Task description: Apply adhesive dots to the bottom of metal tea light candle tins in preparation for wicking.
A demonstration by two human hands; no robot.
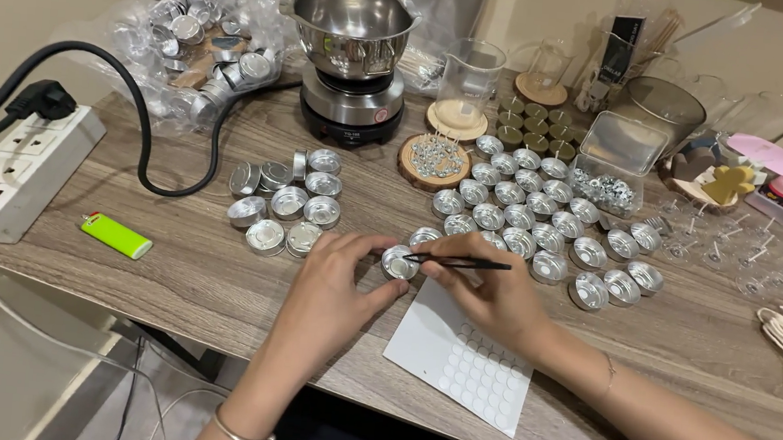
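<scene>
The left hand (335,285) curls around a small round aluminium tealight cup (398,262), thumb and fingertips pinching its thin, shiny rim just above the table. The right hand (488,288) is closed on slim black tweezers (458,262), held nearly level with the tips reaching into that cup. Under the right wrist lies a white square sticker sheet (465,356), matte, printed with rows of small round dots. The table (192,269) is grey wood-grain laminate. Left of the hands sit nine more empty cups in a loose cluster (286,198), smooth and mirror-bright, two of them tipped on their sides. To the right stands a larger group of cups (540,222), roughly two dozen in slanted rows, each with a small disc on its floor. Beyond them are a round wooden slice (433,161) heaped with tiny metal wick tabs, a clear glass beaker (465,86) on a second wooden round, and a polished steel pot (353,26) on a small black electric hotplate (351,110). A lime-green plastic lighter (116,235) lies near a white power strip (18,172) with one black plug in it. A crinkled clear bag of cups (196,42) sits at the back left.
</scene>
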